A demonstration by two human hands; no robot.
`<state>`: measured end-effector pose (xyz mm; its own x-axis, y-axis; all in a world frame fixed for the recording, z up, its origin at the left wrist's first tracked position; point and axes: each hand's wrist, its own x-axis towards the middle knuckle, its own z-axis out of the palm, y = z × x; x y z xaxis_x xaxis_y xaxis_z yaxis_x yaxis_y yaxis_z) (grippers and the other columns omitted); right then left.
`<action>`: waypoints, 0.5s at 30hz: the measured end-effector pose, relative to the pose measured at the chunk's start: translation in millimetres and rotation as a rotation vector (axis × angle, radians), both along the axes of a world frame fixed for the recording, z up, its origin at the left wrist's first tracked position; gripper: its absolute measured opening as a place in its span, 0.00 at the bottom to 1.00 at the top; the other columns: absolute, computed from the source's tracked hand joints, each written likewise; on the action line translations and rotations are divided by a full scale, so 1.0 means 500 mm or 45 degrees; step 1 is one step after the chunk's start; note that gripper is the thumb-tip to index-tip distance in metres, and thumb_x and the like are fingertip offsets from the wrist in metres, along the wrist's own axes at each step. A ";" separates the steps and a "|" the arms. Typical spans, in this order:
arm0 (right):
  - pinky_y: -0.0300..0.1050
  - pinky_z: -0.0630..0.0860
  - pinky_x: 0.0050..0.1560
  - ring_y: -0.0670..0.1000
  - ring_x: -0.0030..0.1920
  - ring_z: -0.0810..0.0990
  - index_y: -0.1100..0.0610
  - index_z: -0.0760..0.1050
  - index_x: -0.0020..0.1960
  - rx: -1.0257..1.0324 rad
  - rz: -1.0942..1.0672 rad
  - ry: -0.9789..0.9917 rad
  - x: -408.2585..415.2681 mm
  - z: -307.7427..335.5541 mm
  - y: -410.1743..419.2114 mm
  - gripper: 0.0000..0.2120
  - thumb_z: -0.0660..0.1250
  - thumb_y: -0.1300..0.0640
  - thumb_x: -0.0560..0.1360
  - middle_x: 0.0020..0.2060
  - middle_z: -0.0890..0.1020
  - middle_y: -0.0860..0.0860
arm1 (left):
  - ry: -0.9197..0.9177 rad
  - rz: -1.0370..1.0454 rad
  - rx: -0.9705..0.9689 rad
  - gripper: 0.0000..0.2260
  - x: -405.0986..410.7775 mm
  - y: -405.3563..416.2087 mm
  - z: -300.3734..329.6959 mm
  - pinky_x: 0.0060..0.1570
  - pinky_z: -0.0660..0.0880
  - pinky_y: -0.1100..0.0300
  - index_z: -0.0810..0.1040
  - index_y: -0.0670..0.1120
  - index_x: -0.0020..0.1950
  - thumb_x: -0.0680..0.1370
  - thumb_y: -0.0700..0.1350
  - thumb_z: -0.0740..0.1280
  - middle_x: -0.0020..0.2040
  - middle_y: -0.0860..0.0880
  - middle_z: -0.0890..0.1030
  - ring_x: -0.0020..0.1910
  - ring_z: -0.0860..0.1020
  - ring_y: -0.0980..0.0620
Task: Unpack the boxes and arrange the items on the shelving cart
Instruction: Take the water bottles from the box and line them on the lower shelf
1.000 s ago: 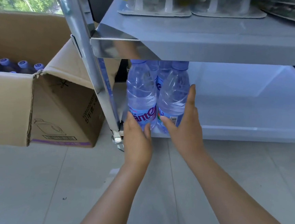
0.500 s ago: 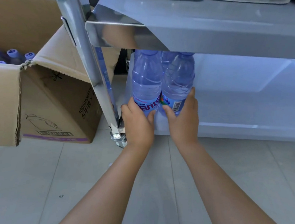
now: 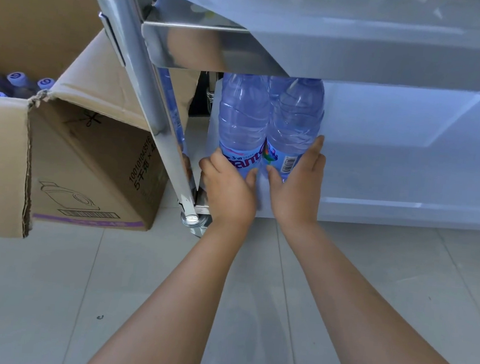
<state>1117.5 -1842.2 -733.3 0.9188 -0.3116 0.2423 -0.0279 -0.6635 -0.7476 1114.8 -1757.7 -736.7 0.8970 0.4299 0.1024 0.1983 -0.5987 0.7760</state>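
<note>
Two clear water bottles stand side by side at the left end of the cart's bottom shelf (image 3: pixel 408 173). My left hand (image 3: pixel 228 191) grips the lower part of the left bottle (image 3: pixel 243 118), thumb on its label. My right hand (image 3: pixel 298 187) holds the right bottle (image 3: pixel 295 120), thumb in front and fingers laid up its right side. The middle shelf (image 3: pixel 360 50) hides both bottle tops. At the left, an open cardboard box (image 3: pixel 96 152) holds several bottles with purple caps (image 3: pixel 17 78).
The cart's shiny metal leg (image 3: pixel 142 86) slants down to a caster (image 3: pixel 192 219) just left of my left hand. The box's flap leans against that leg. Pale floor tiles (image 3: pixel 49 295) lie below. The bottom shelf extends right of the bottles.
Both hands have pushed the two bottles further in under the middle shelf, so their caps are now hidden. The hands sit lower on the bottles.
</note>
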 end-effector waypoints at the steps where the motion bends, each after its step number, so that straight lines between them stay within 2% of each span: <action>1: 0.40 0.61 0.60 0.57 0.68 0.64 0.64 0.41 0.75 -0.011 0.000 0.019 -0.001 0.003 0.001 0.42 0.68 0.58 0.75 0.67 0.63 0.59 | 0.003 -0.026 0.019 0.31 -0.004 0.000 0.001 0.58 0.71 0.50 0.60 0.41 0.71 0.73 0.45 0.71 0.62 0.42 0.66 0.62 0.69 0.42; 5: 0.43 0.61 0.63 0.58 0.69 0.62 0.65 0.36 0.75 -0.001 0.016 0.080 -0.012 0.017 0.008 0.42 0.65 0.59 0.76 0.69 0.61 0.60 | 0.045 -0.181 0.200 0.33 -0.032 0.004 -0.003 0.63 0.66 0.54 0.48 0.37 0.76 0.78 0.40 0.63 0.68 0.40 0.61 0.67 0.64 0.42; 8: 0.49 0.65 0.62 0.58 0.69 0.63 0.64 0.35 0.75 -0.050 0.058 0.169 -0.029 0.029 0.007 0.41 0.63 0.59 0.77 0.70 0.61 0.59 | 0.123 -0.288 0.321 0.34 -0.057 0.006 -0.004 0.65 0.62 0.55 0.44 0.36 0.76 0.78 0.42 0.61 0.71 0.40 0.59 0.68 0.62 0.43; 10: 0.51 0.65 0.63 0.59 0.70 0.62 0.63 0.36 0.75 -0.167 0.117 0.270 -0.050 0.039 0.005 0.40 0.61 0.60 0.76 0.72 0.58 0.60 | 0.145 -0.379 0.472 0.33 -0.074 0.008 0.009 0.65 0.61 0.56 0.46 0.36 0.76 0.79 0.45 0.60 0.71 0.40 0.60 0.68 0.63 0.43; 12: 0.50 0.63 0.65 0.57 0.72 0.57 0.63 0.37 0.75 -0.391 0.203 0.404 -0.082 0.058 0.007 0.38 0.60 0.60 0.76 0.74 0.53 0.58 | 0.140 -0.558 0.662 0.30 -0.096 0.016 0.030 0.63 0.60 0.58 0.48 0.37 0.76 0.80 0.47 0.58 0.70 0.41 0.63 0.67 0.64 0.43; 14: 0.49 0.63 0.66 0.56 0.73 0.54 0.61 0.41 0.76 -0.598 0.322 0.470 -0.114 0.087 0.013 0.36 0.59 0.60 0.76 0.75 0.51 0.57 | 0.131 -0.780 0.867 0.27 -0.120 0.037 0.064 0.58 0.63 0.59 0.51 0.40 0.76 0.80 0.47 0.56 0.67 0.44 0.66 0.65 0.66 0.45; 15: 0.49 0.64 0.64 0.56 0.72 0.56 0.60 0.44 0.76 -0.649 0.390 0.468 -0.128 0.107 0.019 0.34 0.59 0.60 0.77 0.74 0.53 0.56 | 0.118 -0.873 0.965 0.24 -0.130 0.055 0.087 0.54 0.65 0.58 0.56 0.43 0.74 0.80 0.47 0.56 0.65 0.45 0.68 0.63 0.68 0.46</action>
